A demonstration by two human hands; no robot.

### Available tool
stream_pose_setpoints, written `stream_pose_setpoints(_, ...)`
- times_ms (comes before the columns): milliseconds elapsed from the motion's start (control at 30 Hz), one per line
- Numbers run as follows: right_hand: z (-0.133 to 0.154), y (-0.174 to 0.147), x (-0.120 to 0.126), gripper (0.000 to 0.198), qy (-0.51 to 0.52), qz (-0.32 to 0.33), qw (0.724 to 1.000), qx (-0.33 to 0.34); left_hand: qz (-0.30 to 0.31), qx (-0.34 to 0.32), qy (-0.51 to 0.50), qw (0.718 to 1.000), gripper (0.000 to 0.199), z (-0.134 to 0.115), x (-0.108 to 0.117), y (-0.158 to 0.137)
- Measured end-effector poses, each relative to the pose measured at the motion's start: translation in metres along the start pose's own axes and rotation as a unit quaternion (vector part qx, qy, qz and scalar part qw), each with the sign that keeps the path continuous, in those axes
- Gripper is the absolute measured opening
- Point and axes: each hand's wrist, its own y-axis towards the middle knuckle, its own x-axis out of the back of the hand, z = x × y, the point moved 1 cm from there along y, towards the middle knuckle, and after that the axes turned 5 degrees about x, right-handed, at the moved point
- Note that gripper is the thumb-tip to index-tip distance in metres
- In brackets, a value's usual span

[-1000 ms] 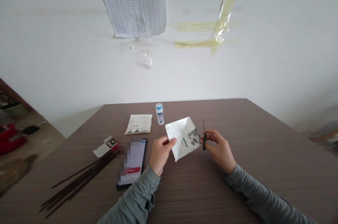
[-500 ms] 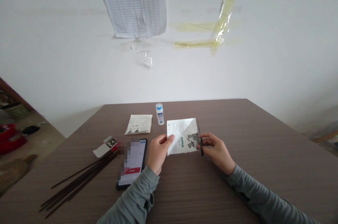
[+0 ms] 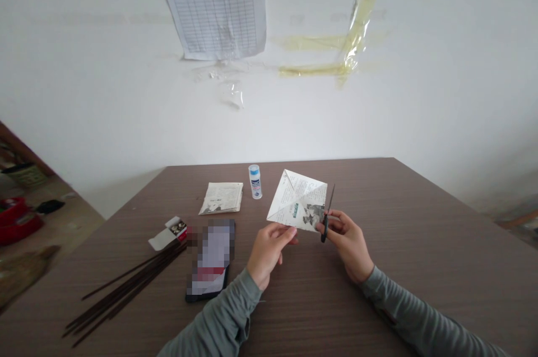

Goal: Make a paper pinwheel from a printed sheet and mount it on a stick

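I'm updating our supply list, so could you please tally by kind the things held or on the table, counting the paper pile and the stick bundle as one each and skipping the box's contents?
Held paper: 1
Scissors: 1
Paper pile: 1
Bottle: 1
Phone: 1
Box: 1
Stick bundle: 1
Total: 7

1. The left sleeve (image 3: 210, 320) is long and a dull grey-green.
2. The right sleeve (image 3: 420, 312) is the same dull grey-green, so the two match.
3. Both look soft, with lots of little wrinkles and folds running across them.
4. They have plain sides and stop just where the hands begin.
5. Near the left cuff (image 3: 251, 287) there is a loose, floppy fold.
6. The right cuff (image 3: 369, 283) looks snug.
7. The left hand (image 3: 269, 250) and right hand (image 3: 348, 245) are bare.
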Motion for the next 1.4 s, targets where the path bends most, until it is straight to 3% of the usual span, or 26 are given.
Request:
stream_pose_setpoints(200, -0.003, -0.009, -0.013, 0.074, 0.003, 0.012, 1.0, -0.002, -0.029, -0.001, -0.034, 0.999, 0.051, 0.007, -0.006, 0.003)
stream_pose_setpoints(433, 0.0, -0.007, -0.009, 0.072, 0.008, -0.005, 1.0, -0.01, -0.041, -0.009, -0.007, 0.999, 0.045, 0.004, 0.002, 0.007)
stream_pose_setpoints(633, 0.004, -0.008, -0.011, 0.073, 0.018, -0.002, 1.0, -0.02, -0.041, -0.031, -0.019, 0.999, 0.048, 0.007, 0.003, 0.008)
stream_pose_setpoints(967, 0.007, -0.009, -0.011, 0.066, 0.016, 0.003, 1.0, -0.025, -0.041, -0.042, -0.029, 0.998, 0.031, 0.005, 0.002, 0.005)
stream_pose_setpoints(1200, 0.007, -0.011, -0.014, 0.068, 0.03, -0.019, 0.999, -0.029, -0.011, -0.033, -0.04, 0.999, 0.033, 0.01, -0.003, 0.003)
stream_pose_setpoints(1400, 0.008, -0.014, -0.016, 0.068, 0.031, -0.014, 0.999, -0.035, -0.022, -0.037, -0.029, 0.999, 0.03, 0.01, -0.003, 0.003)
